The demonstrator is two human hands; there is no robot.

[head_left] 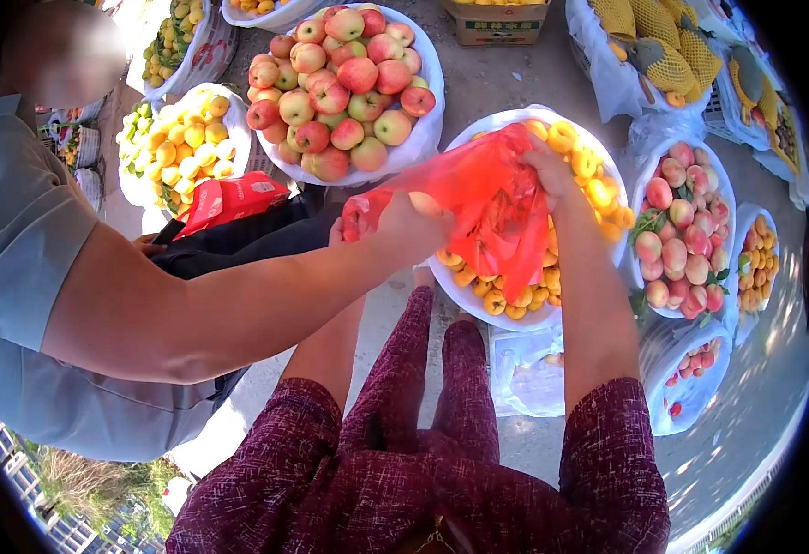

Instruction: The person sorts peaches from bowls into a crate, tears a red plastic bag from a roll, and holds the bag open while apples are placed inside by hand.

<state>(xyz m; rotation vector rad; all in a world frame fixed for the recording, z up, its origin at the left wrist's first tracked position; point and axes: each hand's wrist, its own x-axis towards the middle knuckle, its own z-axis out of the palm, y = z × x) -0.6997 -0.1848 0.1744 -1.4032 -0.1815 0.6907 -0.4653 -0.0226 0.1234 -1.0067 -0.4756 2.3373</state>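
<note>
A thin red plastic bag (501,198) is stretched between my two hands above a white-lined basin (443,277) of yellow, flat-looking fruit (497,302). My right hand (549,171) is closed on the bag's right side. At its left side, my left hand (337,232) grips the bag's edge, mostly hidden behind another person's forearm. That person's hand (412,226) reaches to the bag's mouth from the left, close to a pale round fruit (425,204). Whether the hand holds that fruit I cannot tell.
Beyond the bag stands a basin of red-yellow apples (358,76). Orange-yellow fruit (183,148) sits at left, pink peaches (684,231) at right. The person in grey (146,351) is close on my left, with a red packet (229,201) near their lap. A cardboard box (495,23) lies at the back.
</note>
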